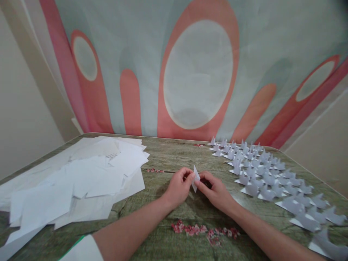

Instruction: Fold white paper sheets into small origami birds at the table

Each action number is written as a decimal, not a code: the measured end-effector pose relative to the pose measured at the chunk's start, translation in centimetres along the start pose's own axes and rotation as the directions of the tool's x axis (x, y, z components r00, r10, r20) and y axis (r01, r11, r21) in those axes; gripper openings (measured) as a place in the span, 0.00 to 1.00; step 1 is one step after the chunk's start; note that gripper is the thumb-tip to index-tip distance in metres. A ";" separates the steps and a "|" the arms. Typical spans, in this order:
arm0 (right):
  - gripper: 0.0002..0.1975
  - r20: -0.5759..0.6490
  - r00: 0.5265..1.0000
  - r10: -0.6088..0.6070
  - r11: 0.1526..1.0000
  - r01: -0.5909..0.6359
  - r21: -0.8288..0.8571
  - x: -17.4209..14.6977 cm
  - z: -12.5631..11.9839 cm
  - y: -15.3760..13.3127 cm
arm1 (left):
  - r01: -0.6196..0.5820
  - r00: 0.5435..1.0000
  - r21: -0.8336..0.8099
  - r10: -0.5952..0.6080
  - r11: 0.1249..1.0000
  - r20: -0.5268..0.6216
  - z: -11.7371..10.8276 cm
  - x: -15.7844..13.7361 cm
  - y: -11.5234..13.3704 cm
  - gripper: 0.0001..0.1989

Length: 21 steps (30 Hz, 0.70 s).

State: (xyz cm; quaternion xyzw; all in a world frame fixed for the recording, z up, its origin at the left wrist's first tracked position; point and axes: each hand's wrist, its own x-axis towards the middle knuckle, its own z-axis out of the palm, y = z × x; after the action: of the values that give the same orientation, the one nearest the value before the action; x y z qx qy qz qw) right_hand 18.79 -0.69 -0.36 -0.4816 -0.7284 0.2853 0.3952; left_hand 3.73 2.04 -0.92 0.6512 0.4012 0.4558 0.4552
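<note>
A small folded piece of white paper [195, 173] is held upright above the middle of the table, pointed at its top and bottom. My left hand [179, 184] pinches it from the left between thumb and fingers. From the right, my right hand [214, 188] pinches the same paper, its thumb on the lower part. The two hands nearly meet, and their fingertips cover part of the folds. To the right stand several rows of folded white paper figures [252, 170] with upright points.
Loose white paper sheets [100, 174] lie in an overlapping heap on the left of the wood-patterned table [174, 152]. Printed pink flowers [190, 229] decorate its surface. Behind the table hangs a backdrop [149, 36] with coral and pale green shapes.
</note>
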 end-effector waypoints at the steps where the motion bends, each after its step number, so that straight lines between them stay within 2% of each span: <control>1: 0.11 -0.023 1.000 0.010 1.000 -0.009 0.030 0.0 -0.1 -0.1 | -0.001 1.000 0.005 0.001 1.000 0.013 0.0 -0.1 0.1 0.08; 5: 0.13 -0.066 0.997 0.043 0.995 -0.037 0.095 0.2 -0.7 0.3 | 0.032 0.998 -0.029 -0.030 0.999 0.055 0.1 -0.2 0.3 0.11; 8: 0.14 -0.096 0.986 0.134 0.972 -0.112 0.205 0.3 -0.9 1.0 | 0.062 0.995 -0.095 -0.053 0.994 0.089 0.0 -0.1 0.4 0.15; 11: 0.14 -0.109 0.970 0.217 0.929 -0.171 0.327 0.3 -0.9 1.4 | 0.082 0.992 -0.143 -0.067 0.986 0.102 -0.1 -0.1 0.3 0.14; 16: 0.15 -0.095 0.961 0.259 0.887 -0.198 0.418 0.4 -0.9 1.1 | 0.033 0.999 -0.122 -0.036 0.992 -0.023 -0.1 -0.1 0.4 0.09; 21: 0.15 -0.095 0.962 0.255 0.880 -0.190 0.436 0.4 -0.8 0.7 | 0.031 0.999 -0.108 -0.032 0.994 -0.008 -0.1 -0.2 0.6 0.09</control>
State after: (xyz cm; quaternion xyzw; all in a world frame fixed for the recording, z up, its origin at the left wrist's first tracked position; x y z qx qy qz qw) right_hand 19.70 -0.08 -0.38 -0.4853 -0.5570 0.4429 0.5080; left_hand 3.69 1.70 -0.36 0.6170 0.3883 0.4729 0.4949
